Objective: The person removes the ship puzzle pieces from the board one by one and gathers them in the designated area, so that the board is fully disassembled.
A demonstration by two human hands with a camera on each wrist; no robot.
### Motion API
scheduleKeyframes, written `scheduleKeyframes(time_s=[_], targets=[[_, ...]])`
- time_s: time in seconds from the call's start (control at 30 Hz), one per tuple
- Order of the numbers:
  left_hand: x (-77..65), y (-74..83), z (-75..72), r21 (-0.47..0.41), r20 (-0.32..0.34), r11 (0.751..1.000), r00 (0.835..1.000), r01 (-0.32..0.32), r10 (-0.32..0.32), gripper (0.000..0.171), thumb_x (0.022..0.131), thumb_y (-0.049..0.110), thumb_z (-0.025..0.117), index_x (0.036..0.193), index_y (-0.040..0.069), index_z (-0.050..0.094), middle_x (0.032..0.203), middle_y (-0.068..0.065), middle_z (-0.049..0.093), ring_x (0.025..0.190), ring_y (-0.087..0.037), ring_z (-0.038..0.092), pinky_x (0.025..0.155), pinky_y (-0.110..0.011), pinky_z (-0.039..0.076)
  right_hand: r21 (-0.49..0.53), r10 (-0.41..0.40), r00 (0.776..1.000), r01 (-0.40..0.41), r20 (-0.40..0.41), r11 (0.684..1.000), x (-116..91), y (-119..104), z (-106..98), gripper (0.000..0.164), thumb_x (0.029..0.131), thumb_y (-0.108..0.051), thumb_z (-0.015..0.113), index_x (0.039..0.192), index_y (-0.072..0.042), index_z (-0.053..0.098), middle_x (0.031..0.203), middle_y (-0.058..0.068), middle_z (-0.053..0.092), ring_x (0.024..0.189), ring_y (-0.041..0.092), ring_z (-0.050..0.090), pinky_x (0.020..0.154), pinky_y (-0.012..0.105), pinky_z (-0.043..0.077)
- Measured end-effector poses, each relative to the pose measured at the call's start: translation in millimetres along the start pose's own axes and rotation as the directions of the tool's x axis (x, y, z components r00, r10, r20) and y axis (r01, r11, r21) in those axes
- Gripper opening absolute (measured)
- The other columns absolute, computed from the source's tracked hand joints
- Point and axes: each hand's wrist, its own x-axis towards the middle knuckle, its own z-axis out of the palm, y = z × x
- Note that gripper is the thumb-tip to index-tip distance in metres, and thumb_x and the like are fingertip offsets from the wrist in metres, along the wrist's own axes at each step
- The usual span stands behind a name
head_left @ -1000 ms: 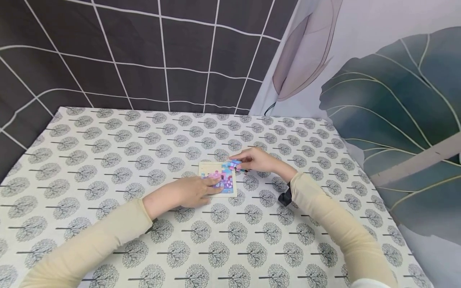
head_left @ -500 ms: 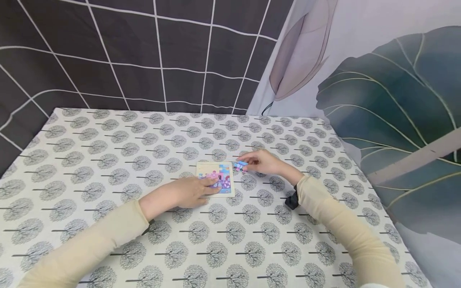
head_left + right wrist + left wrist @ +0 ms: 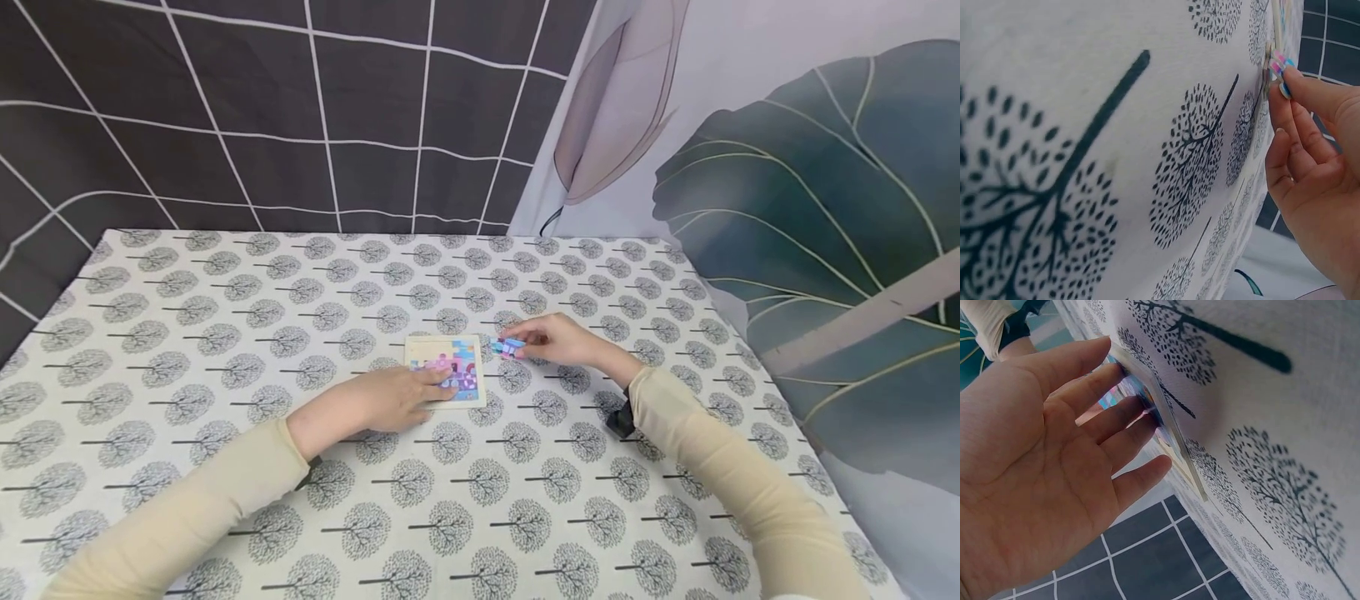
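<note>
A square jigsaw puzzle in a pale wooden tray (image 3: 482, 377) lies mid-table, its pink, purple and blue pieces filling the right and lower part. Across its lower left reaches my left hand (image 3: 397, 397), fingers extended and resting on the pieces. The left wrist view shows these fingertips over the tray's edge (image 3: 1180, 447), thumb apart. Just right of the tray, my right hand (image 3: 561, 340) pinches a few blue and pink jigsaw pieces (image 3: 508, 347) between thumb and fingers. In the right wrist view those pieces (image 3: 1281, 65) appear nearly edge-on at the fingertips.
A white cloth with printed trees (image 3: 480, 517) covers the table. Behind it hangs a dark cloth with a white grid (image 3: 375, 100). A leaf-patterned curtain (image 3: 795, 208) stands along the right side. Each wrist wears a black strap (image 3: 621, 419).
My right hand has drawn away from the tray's upper right corner, carrying the jigsaw pieces right and turning them. My left hand keeps its place on the puzzle; the head view shifts slightly.
</note>
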Motion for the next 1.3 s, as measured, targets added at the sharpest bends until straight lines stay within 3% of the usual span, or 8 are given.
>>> scheduleKeyframes(time_s=[0.1, 0.27, 0.47, 0.7, 1.13, 1.3], targets=[[-0.5, 0.8, -1.1, -0.021, -0.002, 1.0, 1.0, 0.01, -0.01, 0.048, 0.096, 0.025, 0.049, 0.143, 0.016, 0.039, 0.152, -0.009, 0.026, 0.138, -0.028, 0.028, 0.113, -0.045, 0.025, 0.007, -0.029, 1.0, 0.029, 0.001, 1.0, -3.1, 1.6, -0.9, 0.036, 0.083, -0.008, 0.068, 0.118, -0.011, 0.065, 0.106, 0.008, 0.069, 0.075, 0.01, 0.061, 0.06, 0.022, 0.053], [-2.0, 2.2, -1.1, -0.025, -0.003, 0.999, 1.0, 0.02, -0.02, 0.048, 0.097, 0.025, 0.048, 0.143, 0.016, 0.038, 0.152, -0.008, 0.027, 0.138, -0.028, 0.028, 0.113, -0.045, 0.024, 0.015, -0.038, 0.999, 0.039, -0.015, 0.999, -9.2, 2.1, -3.3, 0.035, 0.083, -0.006, 0.067, 0.118, -0.007, 0.064, 0.093, 0.007, 0.071, 0.07, 0.012, 0.06, 0.058, 0.021, 0.052], [-3.6, 3.1, -0.7, -0.099, -0.016, 0.994, 0.999, 0.043, -0.045, 0.047, 0.095, 0.02, 0.049, 0.142, 0.016, 0.041, 0.152, -0.009, 0.028, 0.137, -0.031, 0.03, 0.113, -0.048, 0.024, 0.043, 0.041, 0.999, -0.041, -0.012, 0.998, -16.2, 4.9, -5.6, 0.035, 0.085, -0.007, 0.065, 0.12, -0.008, 0.063, 0.083, 0.003, 0.068, 0.055, 0.011, 0.051, 0.046, 0.017, 0.043], [-4.0, 2.9, -0.3, -0.109, -0.035, 0.994, 0.999, 0.032, -0.036, 0.047, 0.095, 0.016, 0.049, 0.141, 0.014, 0.043, 0.151, -0.01, 0.029, 0.138, -0.029, 0.029, 0.114, -0.047, 0.023, 0.052, 0.033, 0.998, -0.031, -0.044, 0.998, -22.2, 11.3, -7.5, 0.036, 0.084, -0.003, 0.065, 0.12, -0.005, 0.062, 0.09, 0.005, 0.068, 0.073, 0.012, 0.059, 0.062, 0.022, 0.053], [-2.9, 0.9, 2.2, -0.1, -0.054, 0.995, 0.998, 0.013, -0.018, 0.047, 0.094, 0.017, 0.05, 0.141, 0.015, 0.043, 0.151, -0.008, 0.028, 0.138, -0.028, 0.029, 0.114, -0.046, 0.024, 0.061, 0.075, 0.996, -0.072, -0.041, 0.996, -19.5, 19.4, -5.4, 0.038, 0.084, -0.004, 0.066, 0.121, -0.005, 0.061, 0.094, 0.009, 0.067, 0.079, 0.016, 0.063, 0.07, 0.023, 0.056], [-2.3, -0.1, 2.8, -0.103, -0.058, 0.995, 0.998, 0.012, -0.018, 0.047, 0.094, 0.017, 0.051, 0.14, 0.016, 0.043, 0.151, -0.009, 0.03, 0.137, -0.028, 0.03, 0.113, -0.046, 0.025, 0.015, 0.075, 0.994, -0.074, -0.073, 0.997, -15.8, 20.2, -4.3, 0.031, 0.082, -0.005, 0.069, 0.112, -0.005, 0.065, 0.087, 0.004, 0.066, 0.072, 0.013, 0.059, 0.064, 0.022, 0.054]])
